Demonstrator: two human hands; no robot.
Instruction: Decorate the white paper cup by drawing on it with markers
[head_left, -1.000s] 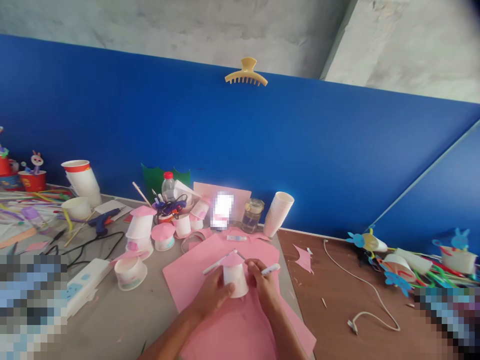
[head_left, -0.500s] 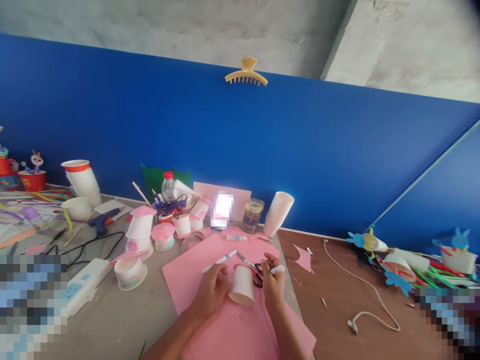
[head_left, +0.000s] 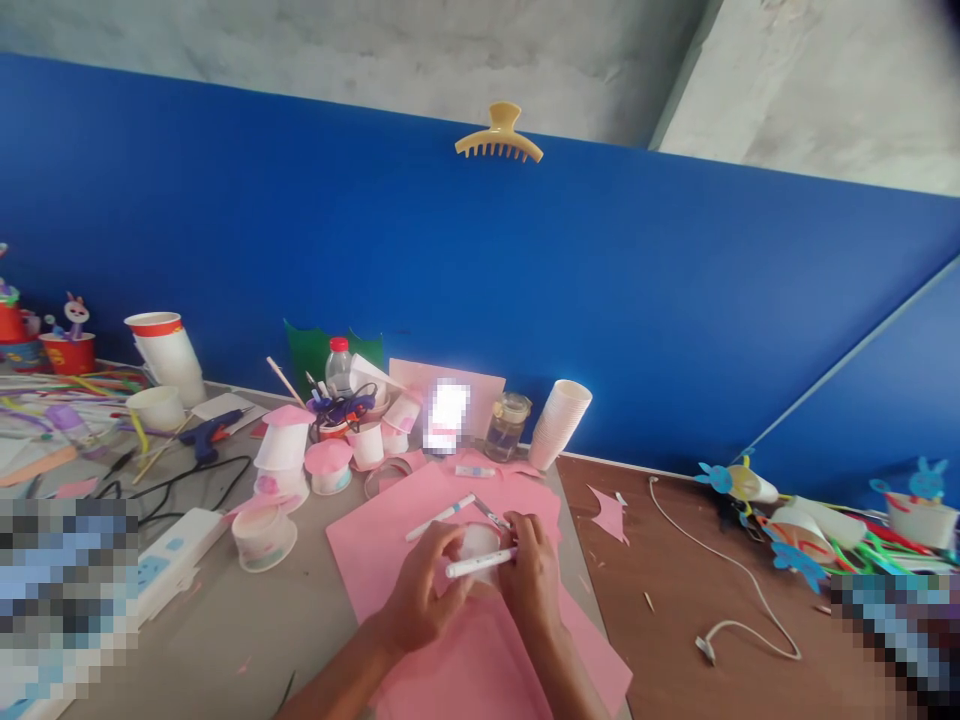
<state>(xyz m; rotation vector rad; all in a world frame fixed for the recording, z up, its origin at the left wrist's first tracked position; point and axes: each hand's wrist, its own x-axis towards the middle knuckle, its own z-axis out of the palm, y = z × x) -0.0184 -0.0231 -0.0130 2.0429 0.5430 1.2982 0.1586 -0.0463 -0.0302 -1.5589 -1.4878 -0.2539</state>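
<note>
A white marker (head_left: 480,563) lies crosswise in my right hand (head_left: 532,572), whose fingers are closed on its right end. Its other end points into the gap between the thumb and fingers of my left hand (head_left: 421,590). That hand is curved with its fingers apart, close to the marker and the cup. Behind the marker, a white paper cup (head_left: 478,541) rests on pink paper (head_left: 375,545), partly hidden by both hands. Scissors (head_left: 491,514) lie just beyond it, their handles covered by my right hand. A second white marker (head_left: 440,517) lies on the paper to the left.
Pink-and-white cup pieces (head_left: 283,440) stand at left, near a glue gun (head_left: 204,435) and a power strip (head_left: 176,550). At the back are a lit phone (head_left: 447,415), a glass jar (head_left: 508,425) and stacked paper cups (head_left: 560,425). A white cable (head_left: 739,570) crosses the brown table.
My right hand has moved left and turned the marker crosswise in front of the cup. My left hand has spread its thumb and fingers near the marker's end. The view has shifted slightly.
</note>
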